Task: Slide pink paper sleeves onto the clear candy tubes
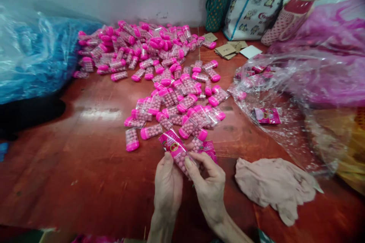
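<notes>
Candy tube (177,152) gripped in both hands above the red table (85,167).
It is pinched between the left hand (168,184) and the right hand (210,188), near a heap of pink-capped tubes (159,72); a beige cloth (273,184) is seen alongside.

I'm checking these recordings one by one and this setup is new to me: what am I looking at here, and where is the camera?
No machine here: a person's bare hands, filmed from a camera on their head looking down. The left hand and right hand together pinch a candy tube with a pink label. On the reddish surface lie a pile of pink-capped candy tubes, a beige cloth, and a clear plastic bag holding pink labels.
</notes>
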### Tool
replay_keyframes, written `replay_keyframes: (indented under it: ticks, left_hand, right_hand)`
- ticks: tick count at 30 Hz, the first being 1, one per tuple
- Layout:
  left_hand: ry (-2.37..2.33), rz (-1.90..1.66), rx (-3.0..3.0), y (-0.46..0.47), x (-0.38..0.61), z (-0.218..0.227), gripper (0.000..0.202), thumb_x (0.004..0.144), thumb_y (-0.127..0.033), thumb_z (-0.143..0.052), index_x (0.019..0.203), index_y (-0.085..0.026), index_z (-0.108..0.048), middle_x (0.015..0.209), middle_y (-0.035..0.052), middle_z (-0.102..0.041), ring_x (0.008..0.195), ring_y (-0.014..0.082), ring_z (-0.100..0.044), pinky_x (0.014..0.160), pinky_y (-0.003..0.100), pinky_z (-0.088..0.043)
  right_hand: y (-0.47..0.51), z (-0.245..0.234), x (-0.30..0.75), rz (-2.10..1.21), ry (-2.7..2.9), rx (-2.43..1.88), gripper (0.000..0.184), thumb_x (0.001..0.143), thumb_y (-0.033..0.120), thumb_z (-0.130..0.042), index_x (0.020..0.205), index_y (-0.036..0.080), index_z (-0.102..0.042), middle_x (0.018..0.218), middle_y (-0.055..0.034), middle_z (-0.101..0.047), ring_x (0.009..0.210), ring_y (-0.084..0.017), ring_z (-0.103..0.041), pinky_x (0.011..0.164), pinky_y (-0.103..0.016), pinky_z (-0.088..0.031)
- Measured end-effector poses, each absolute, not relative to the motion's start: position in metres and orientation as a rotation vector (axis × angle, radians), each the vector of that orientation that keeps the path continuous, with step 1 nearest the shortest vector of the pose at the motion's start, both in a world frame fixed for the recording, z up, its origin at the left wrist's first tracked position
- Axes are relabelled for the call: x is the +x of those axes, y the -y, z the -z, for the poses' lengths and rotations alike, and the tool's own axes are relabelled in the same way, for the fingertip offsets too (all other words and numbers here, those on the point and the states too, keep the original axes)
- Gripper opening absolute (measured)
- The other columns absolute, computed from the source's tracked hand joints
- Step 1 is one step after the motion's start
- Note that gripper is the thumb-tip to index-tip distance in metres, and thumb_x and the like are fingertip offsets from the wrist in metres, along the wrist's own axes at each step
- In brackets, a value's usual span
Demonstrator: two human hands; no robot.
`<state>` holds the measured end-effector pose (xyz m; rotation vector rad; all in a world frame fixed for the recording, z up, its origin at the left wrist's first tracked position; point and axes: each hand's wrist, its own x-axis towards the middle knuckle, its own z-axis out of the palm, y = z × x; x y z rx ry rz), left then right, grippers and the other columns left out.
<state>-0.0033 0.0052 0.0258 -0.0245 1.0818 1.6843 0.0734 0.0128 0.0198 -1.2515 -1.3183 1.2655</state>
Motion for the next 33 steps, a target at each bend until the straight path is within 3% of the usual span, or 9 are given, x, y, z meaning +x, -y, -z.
replay_keyframes:
  ticks: [5, 11, 17, 21, 26, 30, 33]
  left_hand:
    - [-1.156, -1.665, -0.067, -0.004, -0.004, -0.029, 0.017, 0.07, -0.026, -0.066, 0.079, -0.012, -0.068, 0.073, 0.0076, -0.069, 0.074, 0.0201, -0.064, 0.073, 0.033, -0.049]
    - [-1.119, -1.661, -0.068, -0.005, 0.007, -0.026, 0.014, 0.072, -0.026, -0.065, 0.075, -0.012, -0.067, 0.069, 0.0053, -0.068, 0.072, 0.0177, -0.064, 0.075, 0.03, -0.048]
    - [-1.067, -1.636, 0.002, -0.002, 0.01, -0.024, 0.014, 0.074, -0.019, -0.062, 0.087, -0.015, -0.068, 0.086, 0.0068, -0.069, 0.081, 0.0171, -0.063, 0.081, 0.03, -0.046]
    - [-1.193, -1.689, 0.08, -0.001, 0.005, -0.023, 0.012, 0.073, -0.019, -0.063, 0.083, -0.015, -0.067, 0.077, 0.0052, -0.069, 0.075, 0.017, -0.064, 0.074, 0.028, -0.049]
    - [-1.298, -1.517, 0.355, 0.007, -0.002, -0.024, 0.02, 0.08, -0.022, -0.055, 0.097, -0.016, -0.062, 0.075, 0.0037, -0.067, 0.065, 0.0139, -0.062, 0.057, 0.023, -0.048]
    - [-1.26, -1.346, 0.512, 0.012, 0.001, -0.025, 0.021, 0.083, -0.026, -0.05, 0.098, -0.015, -0.059, 0.063, 0.0013, -0.062, 0.054, 0.0113, -0.056, 0.045, 0.019, -0.042]
    - [-1.285, -1.34, 0.501, 0.013, 0.006, -0.025, 0.02, 0.084, -0.028, -0.048, 0.095, -0.014, -0.058, 0.056, -0.001, -0.056, 0.047, 0.0084, -0.049, 0.04, 0.017, -0.036]
  right_hand:
    - [-0.01, -0.019, 0.07, -1.26, 1.325, -1.235, 0.009, 0.078, 0.02, -0.059, 0.086, 0.018, -0.064, 0.07, -0.001, -0.061, 0.06, -0.013, -0.057, 0.054, -0.022, -0.047]
    - [-0.011, -0.019, 0.07, -1.194, 1.331, -1.236, 0.011, 0.078, 0.019, -0.058, 0.088, 0.017, -0.064, 0.075, -0.0033, -0.064, 0.064, -0.014, -0.06, 0.059, -0.025, -0.049]
    - [-0.018, -0.016, 0.071, -1.379, 1.146, -1.257, 0.013, 0.078, 0.024, -0.06, 0.089, 0.017, -0.064, 0.081, -0.004, -0.067, 0.067, -0.015, -0.062, 0.059, -0.024, -0.051]
    - [-0.019, -0.018, 0.077, -1.326, 1.325, -1.234, 0.013, 0.081, 0.024, -0.058, 0.091, 0.019, -0.064, 0.085, -0.0039, -0.065, 0.076, -0.017, -0.061, 0.069, -0.029, -0.05]
    - [-0.035, -0.033, 0.092, -1.074, 1.467, -1.294, 0.02, 0.079, 0.029, -0.059, 0.097, 0.021, -0.064, 0.096, -0.0067, -0.058, 0.093, -0.021, -0.053, 0.082, -0.036, -0.044]
    - [-0.043, -0.04, 0.092, -1.466, 1.324, -1.194, 0.018, 0.08, 0.034, -0.057, 0.087, 0.021, -0.067, 0.081, -0.0035, -0.061, 0.072, -0.017, -0.058, 0.063, -0.027, -0.05]
    - [-0.034, -0.036, 0.087, -1.667, 1.099, -1.17, 0.02, 0.079, 0.036, -0.057, 0.086, 0.019, -0.066, 0.067, 0.0001, -0.059, 0.044, -0.009, -0.049, 0.039, -0.02, -0.044]
